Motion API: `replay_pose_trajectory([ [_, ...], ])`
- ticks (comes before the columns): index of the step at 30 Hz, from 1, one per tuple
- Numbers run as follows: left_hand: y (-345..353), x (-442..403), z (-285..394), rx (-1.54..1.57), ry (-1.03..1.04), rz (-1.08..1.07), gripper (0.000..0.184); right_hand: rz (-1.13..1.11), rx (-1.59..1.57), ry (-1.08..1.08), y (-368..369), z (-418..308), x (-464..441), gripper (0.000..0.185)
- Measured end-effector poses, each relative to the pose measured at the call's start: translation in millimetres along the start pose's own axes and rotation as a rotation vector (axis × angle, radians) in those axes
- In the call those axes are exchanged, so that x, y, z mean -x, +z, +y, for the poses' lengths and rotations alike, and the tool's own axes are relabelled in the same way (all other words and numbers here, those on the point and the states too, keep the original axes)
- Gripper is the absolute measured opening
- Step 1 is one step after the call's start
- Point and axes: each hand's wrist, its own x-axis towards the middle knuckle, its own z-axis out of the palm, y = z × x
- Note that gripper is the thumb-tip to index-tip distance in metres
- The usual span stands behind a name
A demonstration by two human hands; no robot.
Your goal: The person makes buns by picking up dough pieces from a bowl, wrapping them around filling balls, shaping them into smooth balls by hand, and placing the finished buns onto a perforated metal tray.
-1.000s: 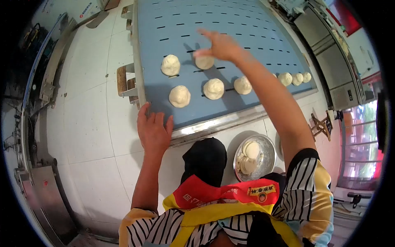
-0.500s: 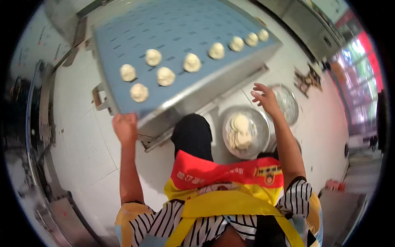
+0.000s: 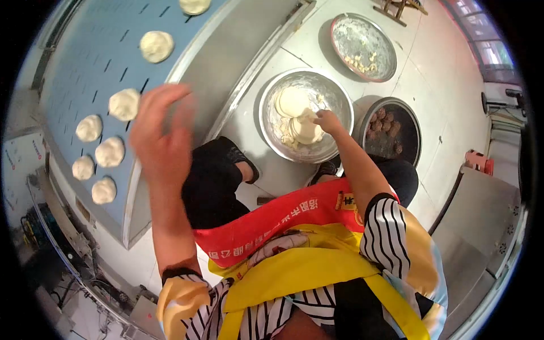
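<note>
My right hand [image 3: 330, 122] reaches into a large metal bowl [image 3: 266, 122], its fingertips pinching the edge of a flat round dough wrapper [image 3: 306, 131]. Another pale dough wrapper [image 3: 293, 101] lies beside it, with scraps of dough around them. My left hand [image 3: 163, 131] is held up over the front edge of the blue slotted tray surface [image 3: 62, 107]. It is slightly blurred and empty, with thumb and fingers apart. Near it sits a pleated dough bun [image 3: 124, 105]; several more buns stand on the blue surface.
On the floor to the right is a dark round pan [image 3: 416, 133] holding several brown meatballs [image 3: 383, 123]. Beyond the bowl stands a floury metal basin [image 3: 362, 42] with small crumbs. A wooden stool [image 3: 399, 10] is at the top; a metal cabinet [image 3: 470, 221] is at right.
My view has turned down and right. My right hand has lowered from the air into the bowl onto a dough wrapper. My left hand has left the tray's corner and opened.
</note>
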Motion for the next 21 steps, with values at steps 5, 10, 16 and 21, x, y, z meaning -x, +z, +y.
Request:
replay_pose_trajectory([
  [5, 83.8, -11.1, -19.3, 0.085, -0.074, -0.28, 0.014, 0.079, -0.096, 0.04, 22.7, -8.5, -26.1, 0.051],
  [10, 80.5, -18.0, -20.6, 0.121, -0.185, -0.403, 0.016, 0.165, -0.05, -0.028, 16.5, -25.1, -84.5, 0.055],
  [16, 87.5, -19.2, -25.9, 0.136, -0.177, -0.477, 0.02, 0.19, 0.314, -0.011, 26.2, -73.2, -103.4, 0.046],
  [21, 88.0, -24.2, -28.9, 0.145, -0.189, -0.517, 0.02, 0.192, 0.414, -0.136, 23.2, -73.4, -99.6, 0.027],
])
